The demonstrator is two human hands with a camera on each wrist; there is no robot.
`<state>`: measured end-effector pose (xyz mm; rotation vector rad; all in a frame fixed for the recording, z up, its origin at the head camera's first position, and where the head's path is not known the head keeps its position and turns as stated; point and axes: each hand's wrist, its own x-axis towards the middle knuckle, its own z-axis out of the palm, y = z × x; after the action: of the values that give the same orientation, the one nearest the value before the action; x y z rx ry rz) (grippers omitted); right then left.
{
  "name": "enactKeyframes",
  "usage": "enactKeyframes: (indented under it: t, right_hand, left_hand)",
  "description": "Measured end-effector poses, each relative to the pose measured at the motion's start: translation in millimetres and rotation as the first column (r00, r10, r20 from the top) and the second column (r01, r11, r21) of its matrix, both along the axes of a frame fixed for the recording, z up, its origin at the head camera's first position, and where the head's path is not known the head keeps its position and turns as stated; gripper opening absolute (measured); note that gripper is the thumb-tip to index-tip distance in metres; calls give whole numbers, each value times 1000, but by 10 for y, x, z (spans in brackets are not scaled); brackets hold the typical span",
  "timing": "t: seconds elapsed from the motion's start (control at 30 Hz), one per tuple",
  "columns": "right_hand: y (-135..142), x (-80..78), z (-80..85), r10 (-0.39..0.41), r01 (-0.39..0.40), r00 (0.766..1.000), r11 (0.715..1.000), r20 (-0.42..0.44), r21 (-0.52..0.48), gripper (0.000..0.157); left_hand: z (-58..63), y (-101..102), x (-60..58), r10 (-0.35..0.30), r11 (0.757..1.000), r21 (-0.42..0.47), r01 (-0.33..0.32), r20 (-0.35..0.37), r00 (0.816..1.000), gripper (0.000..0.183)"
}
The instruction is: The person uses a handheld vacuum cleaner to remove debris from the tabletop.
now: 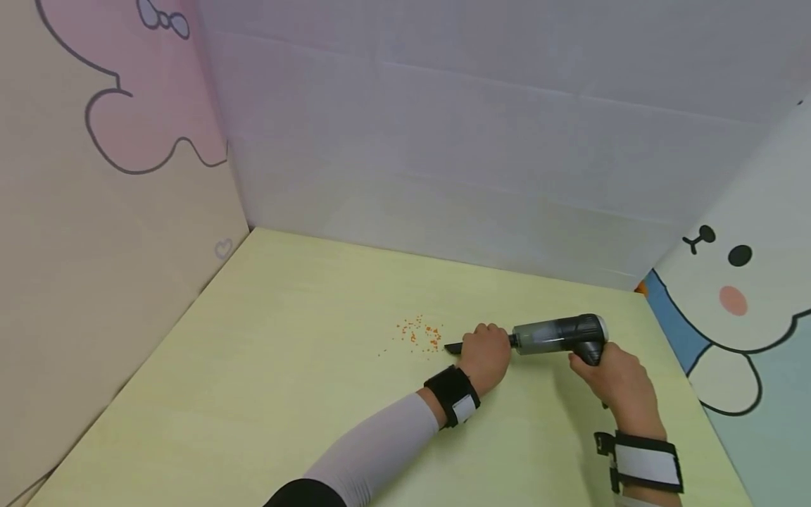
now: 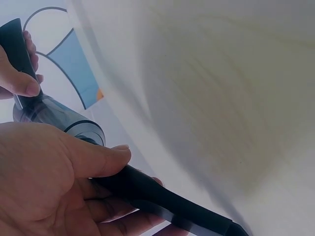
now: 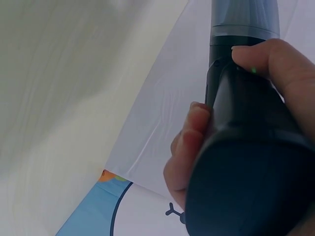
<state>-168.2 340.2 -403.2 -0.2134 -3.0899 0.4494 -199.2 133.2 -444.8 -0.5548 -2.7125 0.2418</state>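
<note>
A handheld vacuum cleaner [image 1: 557, 334], dark grey with a see-through barrel, is held low over the table, pointing left. My right hand [image 1: 622, 384] grips its handle [image 3: 251, 182]; in the right wrist view the thumb lies near a small green light [image 3: 254, 70]. Around the slim black nozzle [image 2: 182, 209] at the front curl the fingers of my left hand [image 1: 486, 358], thumb on top. The nozzle tip sticks out past that hand, right beside a scatter of small orange crumbs [image 1: 434, 341] on the table.
The pale yellow table [image 1: 285, 352] meets a plain whitish back wall [image 1: 443, 155]. Side panels with cartoon drawings stand along its left [image 1: 127, 246] and right [image 1: 760, 296] edges. Both wrists wear black straps [image 1: 451, 396].
</note>
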Motion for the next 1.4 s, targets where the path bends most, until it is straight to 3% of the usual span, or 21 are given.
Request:
enactKeyframes:
  t: [0.33, 0.6, 0.87, 1.07, 1.4]
  right_hand:
    - [12, 7, 3, 17, -17, 1000, 1000, -1, 9, 60]
    - [0, 27, 18, 40, -40, 999, 999, -6, 11, 58]
    - [-4, 54, 28, 54, -54, 999, 999, 3, 2, 58]
    - [5, 46, 22, 19, -19, 999, 1000, 27, 3, 60]
    - [25, 14, 14, -17, 17, 1000, 1000, 9, 6, 63]
  left_hand:
    - [-41, -4, 29, 10, 1000, -2, -10, -17, 1000, 22]
    - [-50, -30, 57, 6, 1000, -10, -5, 42, 999, 22]
    - [-38, -36, 74, 1, 1000, 11, -2, 38, 999, 19]
    - [-69, -4, 21, -9, 1000, 18, 8, 60, 998, 20]
    - [-49, 46, -90, -21, 1000, -17, 21, 31, 999, 21]
